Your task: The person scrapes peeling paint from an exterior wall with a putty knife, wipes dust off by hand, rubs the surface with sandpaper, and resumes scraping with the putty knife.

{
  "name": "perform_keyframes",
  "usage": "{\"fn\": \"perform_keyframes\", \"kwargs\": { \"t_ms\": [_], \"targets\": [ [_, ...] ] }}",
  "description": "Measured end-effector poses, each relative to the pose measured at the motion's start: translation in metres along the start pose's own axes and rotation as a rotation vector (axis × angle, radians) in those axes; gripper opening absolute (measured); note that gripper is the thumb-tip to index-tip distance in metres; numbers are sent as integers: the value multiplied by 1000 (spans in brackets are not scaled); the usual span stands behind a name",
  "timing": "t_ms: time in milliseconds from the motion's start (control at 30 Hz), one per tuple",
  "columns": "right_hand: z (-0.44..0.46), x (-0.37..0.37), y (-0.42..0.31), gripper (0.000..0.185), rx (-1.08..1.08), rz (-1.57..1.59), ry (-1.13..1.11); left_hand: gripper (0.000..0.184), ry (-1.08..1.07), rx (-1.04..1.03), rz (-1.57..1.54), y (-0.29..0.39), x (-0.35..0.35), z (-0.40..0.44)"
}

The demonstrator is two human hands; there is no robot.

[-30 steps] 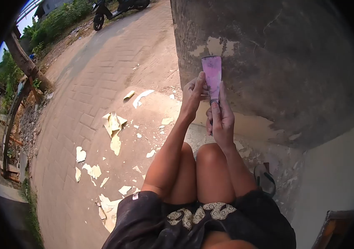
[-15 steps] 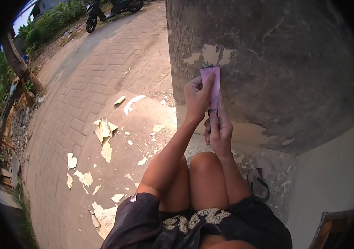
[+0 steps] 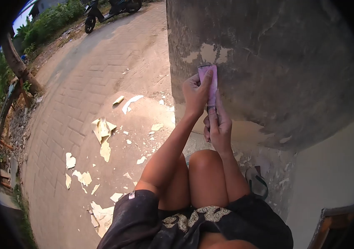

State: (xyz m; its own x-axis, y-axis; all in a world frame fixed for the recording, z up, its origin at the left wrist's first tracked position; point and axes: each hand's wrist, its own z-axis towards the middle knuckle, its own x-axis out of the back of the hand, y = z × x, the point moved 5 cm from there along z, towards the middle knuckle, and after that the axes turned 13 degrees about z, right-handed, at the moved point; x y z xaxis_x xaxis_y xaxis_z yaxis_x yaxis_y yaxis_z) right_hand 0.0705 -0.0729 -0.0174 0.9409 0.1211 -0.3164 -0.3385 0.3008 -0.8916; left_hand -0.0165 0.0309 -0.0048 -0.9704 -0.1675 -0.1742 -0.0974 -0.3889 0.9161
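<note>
A scraper (image 3: 210,83) with a broad pinkish-purple blade stands upright against the dark wall (image 3: 276,79). Its top edge meets the wall just below a bare patch of paler plaster (image 3: 208,54). My left hand (image 3: 196,93) is closed on the blade from the left, thumb pressed flat on its face. Below it, my right hand (image 3: 220,126) wraps round the lower, narrow end of the tool, with most of the handle hidden by the fingers. A second pale strip (image 3: 243,132) shows low on the wall, behind my right hand.
Peeled paint flakes (image 3: 103,129) litter the paved ground on the left. A flip-flop (image 3: 256,182) lies right of my knees, and a wooden frame (image 3: 330,224) stands at lower right. Farther off, a motorbike (image 3: 110,12) is parked by the path.
The scraper and both hands have shifted very slightly left, the blade's top edge a touch higher. The whole view has moved a little too. Both hands keep their hold.
</note>
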Motion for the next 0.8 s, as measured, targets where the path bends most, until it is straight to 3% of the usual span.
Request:
{"fn": "perform_keyframes", "kwargs": {
  "t_ms": [533, 633, 733, 800],
  "targets": [
    [8, -1, -11, 50, -5, 23, -17, 34, 40, -15, -47, 19, -6, -1],
    [-8, 7, -4, 49, -41, 18, 14, 32, -44, 27, -28, 23, -4, -6],
    [2, 7, -5, 49, -2, -21, -2, 31, -20, 27, 5, -7, -5, -2],
    [5, 5, -3, 48, 7, -13, -5, 32, -19, 19, -28, 20, -6, 1]
  ]
}}
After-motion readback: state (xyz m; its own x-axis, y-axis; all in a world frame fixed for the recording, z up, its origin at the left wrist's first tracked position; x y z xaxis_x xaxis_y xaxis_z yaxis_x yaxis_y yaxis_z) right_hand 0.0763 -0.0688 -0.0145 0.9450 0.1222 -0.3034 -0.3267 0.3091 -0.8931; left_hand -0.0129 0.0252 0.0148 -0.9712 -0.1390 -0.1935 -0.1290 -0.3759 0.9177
